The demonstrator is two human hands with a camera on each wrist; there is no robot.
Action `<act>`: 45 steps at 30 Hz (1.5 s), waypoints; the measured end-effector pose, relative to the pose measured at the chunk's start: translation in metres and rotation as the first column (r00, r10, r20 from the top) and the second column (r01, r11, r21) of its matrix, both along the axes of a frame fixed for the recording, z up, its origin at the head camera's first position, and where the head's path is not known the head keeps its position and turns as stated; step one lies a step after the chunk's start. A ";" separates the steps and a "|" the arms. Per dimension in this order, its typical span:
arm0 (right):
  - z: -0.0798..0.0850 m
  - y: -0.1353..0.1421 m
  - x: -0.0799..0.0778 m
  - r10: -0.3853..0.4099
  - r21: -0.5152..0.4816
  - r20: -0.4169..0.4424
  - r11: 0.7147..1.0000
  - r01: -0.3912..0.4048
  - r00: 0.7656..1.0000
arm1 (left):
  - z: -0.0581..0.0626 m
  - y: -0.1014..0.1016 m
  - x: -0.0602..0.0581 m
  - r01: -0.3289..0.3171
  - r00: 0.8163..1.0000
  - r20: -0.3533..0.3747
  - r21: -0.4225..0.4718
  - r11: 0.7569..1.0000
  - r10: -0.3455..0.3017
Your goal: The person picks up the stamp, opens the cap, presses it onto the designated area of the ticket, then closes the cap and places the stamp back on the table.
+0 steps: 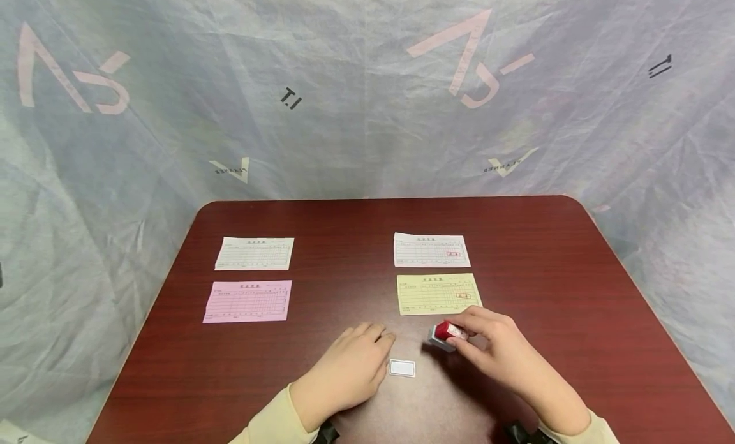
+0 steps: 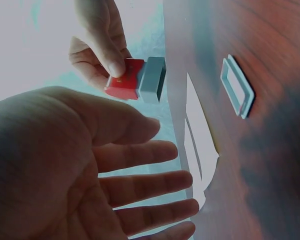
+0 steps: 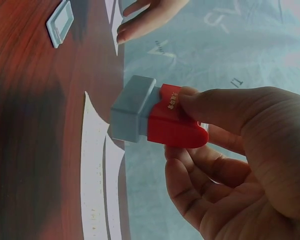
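Between thumb and fingers, my right hand pinches a self-inking stamp with a red grip and a grey base. In the right wrist view the stamp is held up off the table, gold lettering on its red part. My left hand hovers over the table with its fingers extended and holds nothing, as the left wrist view shows. A small grey rectangular stamp cap lies on the table just right of the left hand. Beyond the stamp lies a yellow slip bearing a red stamped mark.
A white slip with a red mark lies behind the yellow one. On the left are another white slip and a pink slip, with no red mark visible. A grey printed cloth hangs behind the dark red table.
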State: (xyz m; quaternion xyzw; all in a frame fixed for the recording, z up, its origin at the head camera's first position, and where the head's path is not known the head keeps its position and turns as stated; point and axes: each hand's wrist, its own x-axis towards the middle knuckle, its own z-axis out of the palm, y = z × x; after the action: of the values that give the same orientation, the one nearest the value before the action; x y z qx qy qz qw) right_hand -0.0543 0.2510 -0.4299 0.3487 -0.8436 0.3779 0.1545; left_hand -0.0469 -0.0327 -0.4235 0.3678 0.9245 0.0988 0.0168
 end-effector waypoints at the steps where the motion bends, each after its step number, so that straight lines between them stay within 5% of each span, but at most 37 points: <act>1: 0.000 0.000 0.000 -0.001 0.002 0.003 1.000 0.001 1.000 | -0.001 -0.001 -0.001 -0.003 1.000 0.002 0.003 1.000 0.003; 21: -0.002 -0.004 -0.001 0.004 -0.008 0.005 1.000 -0.004 1.000 | -0.021 -0.032 -0.026 -0.110 0.994 0.006 0.059 0.992 0.110; 31: 0.000 -0.004 -0.002 0.009 -0.003 -0.004 1.000 -0.009 1.000 | -0.020 -0.049 -0.035 -0.177 0.984 0.040 0.102 0.979 0.174; 45: 0.001 -0.003 -0.001 -0.010 0.010 0.021 1.000 0.009 1.000 | -0.017 -0.088 -0.048 -0.358 0.934 0.065 0.111 0.927 0.352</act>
State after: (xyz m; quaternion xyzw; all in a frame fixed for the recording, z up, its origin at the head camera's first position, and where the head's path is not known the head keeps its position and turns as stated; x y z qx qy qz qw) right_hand -0.0558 0.2482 -0.4285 0.3415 -0.8486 0.3768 0.1459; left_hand -0.0946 -0.1207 -0.4410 0.1926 0.9675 0.1640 -0.0031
